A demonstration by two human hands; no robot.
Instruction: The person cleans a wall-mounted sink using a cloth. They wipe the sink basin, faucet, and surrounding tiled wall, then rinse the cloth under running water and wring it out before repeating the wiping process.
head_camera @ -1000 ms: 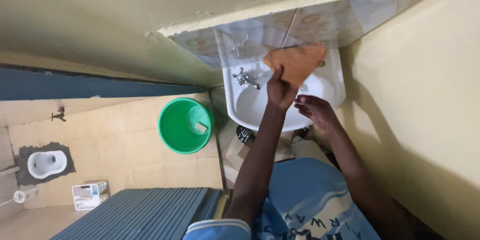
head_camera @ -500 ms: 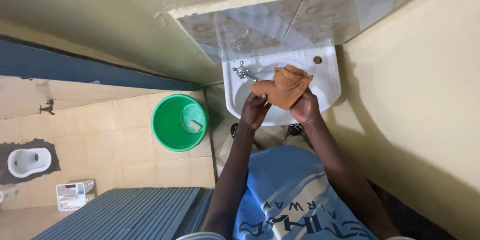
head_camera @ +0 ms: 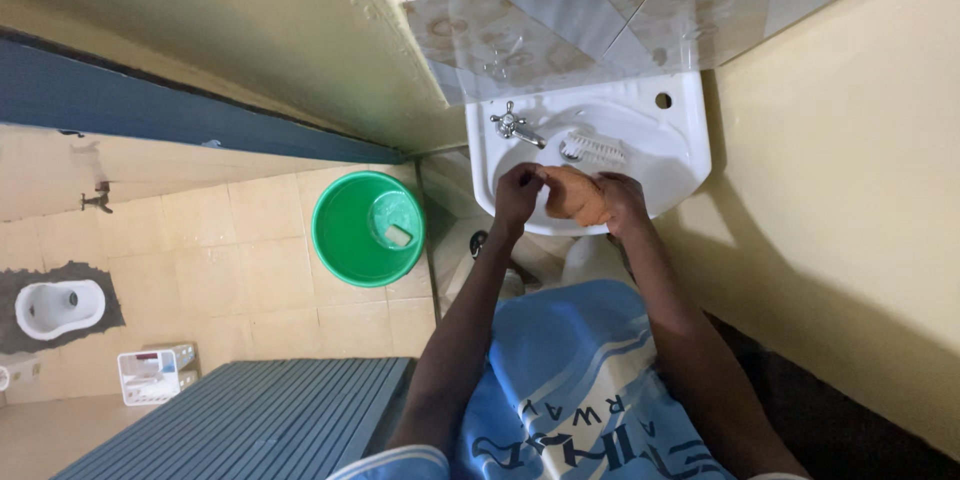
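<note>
Over the white wash basin (head_camera: 680, 145) both hands had closed in on the orange cloth (head_camera: 575, 196), which a second before had hung spread out and high against the tiles, held up by the left hand alone, and half a second before had been a loose bundle raised above the bowl. Now it was bunched into a tight wad low over the front of the basin. The left hand (head_camera: 517, 195) was curled shut around the cloth's left end, fingers folded over it, and the right hand (head_camera: 622, 202) was clamped on its right end, so the cloth sat squeezed between the two fists. With the cloth lowered, a white scrubbing brush (head_camera: 592, 148) showed lying in the basin behind the hands, just right of the chrome tap (head_camera: 515, 126) at the basin's rear left corner. A round hole (head_camera: 663, 100) marked the basin's rear right corner. On the tiled floor left of the basin stood a green bucket (head_camera: 348, 240) with a smaller green scoop (head_camera: 397, 221) inside it. Much farther left of the basin were a squat toilet (head_camera: 55, 306) and a white plastic basket (head_camera: 152, 373).
</note>
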